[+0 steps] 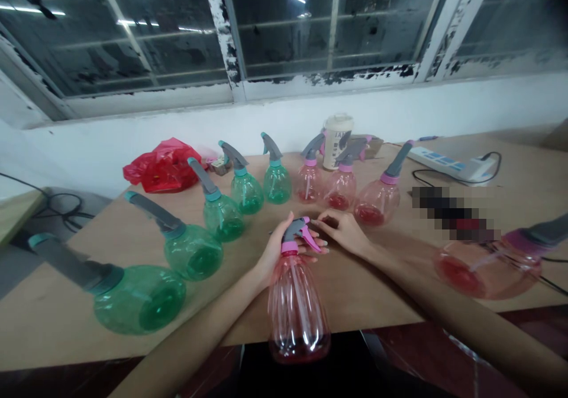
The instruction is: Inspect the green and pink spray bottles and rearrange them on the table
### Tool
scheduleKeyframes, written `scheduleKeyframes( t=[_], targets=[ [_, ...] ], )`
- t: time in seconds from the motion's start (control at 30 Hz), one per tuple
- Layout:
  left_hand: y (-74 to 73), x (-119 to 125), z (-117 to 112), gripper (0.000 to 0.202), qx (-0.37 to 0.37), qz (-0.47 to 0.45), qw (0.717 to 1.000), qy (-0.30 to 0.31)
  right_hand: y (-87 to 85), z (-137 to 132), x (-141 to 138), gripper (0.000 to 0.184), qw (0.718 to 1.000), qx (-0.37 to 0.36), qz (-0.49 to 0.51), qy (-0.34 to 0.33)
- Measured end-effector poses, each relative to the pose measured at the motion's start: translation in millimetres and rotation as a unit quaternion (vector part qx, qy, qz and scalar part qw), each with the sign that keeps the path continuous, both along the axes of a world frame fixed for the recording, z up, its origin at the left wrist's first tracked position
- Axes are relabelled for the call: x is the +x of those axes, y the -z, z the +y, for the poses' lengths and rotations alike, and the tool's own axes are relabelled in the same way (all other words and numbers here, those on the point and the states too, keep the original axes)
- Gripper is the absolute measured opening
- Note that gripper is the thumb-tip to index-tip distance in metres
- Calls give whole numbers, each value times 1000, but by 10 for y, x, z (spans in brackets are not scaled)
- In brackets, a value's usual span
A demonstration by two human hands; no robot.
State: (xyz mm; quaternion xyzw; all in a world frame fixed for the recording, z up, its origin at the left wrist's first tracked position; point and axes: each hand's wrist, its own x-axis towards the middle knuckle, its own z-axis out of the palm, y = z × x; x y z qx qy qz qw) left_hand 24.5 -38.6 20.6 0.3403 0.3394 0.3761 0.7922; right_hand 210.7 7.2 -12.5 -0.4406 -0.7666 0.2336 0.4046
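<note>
My left hand grips a clear pink spray bottle around its grey spray head, just above the pink collar. The bottle tilts with its base toward me, over the table's front edge, and its pink trigger points right, in front of my left fingers. Close to the pink nozzle tip, my right hand has thumb and forefinger pinched together. Whatever sits between those fingertips is too small to make out, and I cannot tell whether they touch the nozzle.
Several green spray bottles curve along the left of the wooden table. Pink spray bottles stand at the back and right. Behind are a red plastic bag, a paper cup and a white power strip with black cables.
</note>
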Motion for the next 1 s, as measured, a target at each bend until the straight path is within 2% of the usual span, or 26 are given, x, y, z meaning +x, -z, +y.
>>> scheduleKeyframes(
  t=[0.23, 0.37, 0.43, 0.5, 0.6, 0.67, 0.8, 1.0],
  targets=[
    [-36, 13, -22, 53, 5, 14, 1000, -18, -13, -11, 1, 22, 1000, 1, -4, -7],
    [-100, 4, -37, 35, 3, 70, 990, -120, 9, -2, -2, 21, 1000, 14, 3, -6],
    [-124, -10, -32, 33, -1, 88, 985, -151, 12, -1, -4, 21, 1000, 17, 3, -5],
    [-124, -22, -21, 37, 12, 79, 988, -131, 9, -4, -3, 21, 1000, 17, 2, -3],
    [-69, -24, 2, 53, 22, 39, 998, -41, 1, -10, 0, 22, 1000, 12, 1, -4],
    [-17, -18, 22, 60, 7, 22, 1000, -5, -1, -9, 2, 21, 1000, 7, 1, -6],
    [32, -12, 58, 58, -19, 20, 999, -24, -4, -4, 1, 18, 1000, 8, -3, -1],
    [-13, -28, 62, 55, -21, 12, 999, -37, -4, -2, -1, 20, 1000, 12, -1, -1]
  ],
)
